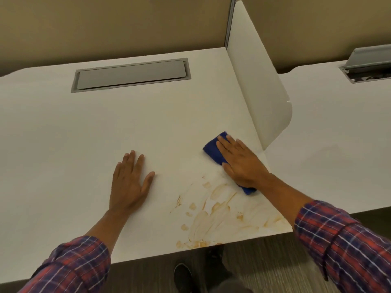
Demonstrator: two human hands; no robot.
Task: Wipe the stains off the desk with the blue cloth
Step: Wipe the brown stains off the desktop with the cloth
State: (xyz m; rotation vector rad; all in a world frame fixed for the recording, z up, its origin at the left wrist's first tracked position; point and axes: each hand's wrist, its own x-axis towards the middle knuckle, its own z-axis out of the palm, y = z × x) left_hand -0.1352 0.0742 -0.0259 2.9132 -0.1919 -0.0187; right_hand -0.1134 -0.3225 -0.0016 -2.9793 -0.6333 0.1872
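Observation:
The white desk (pixel 84 134) carries smeared orange-brown stains (pixel 213 214) near its front right corner. My right hand (pixel 241 163) lies flat on the folded blue cloth (pixel 212 150), pressing it to the desk just beyond the stains, close to the divider. The cloth shows past my fingertips and again under my wrist. My left hand (pixel 130 182) rests flat on the desk with fingers spread, left of the stains, holding nothing.
A white divider panel (pixel 258 92) stands along the desk's right edge. A grey cable hatch (pixel 131 75) is set into the back of the desk. A second desk (pixel 338 134) with an open hatch (pixel 370 64) lies to the right. Dark floor and a shoe (pixel 183 275) lie below the front edge.

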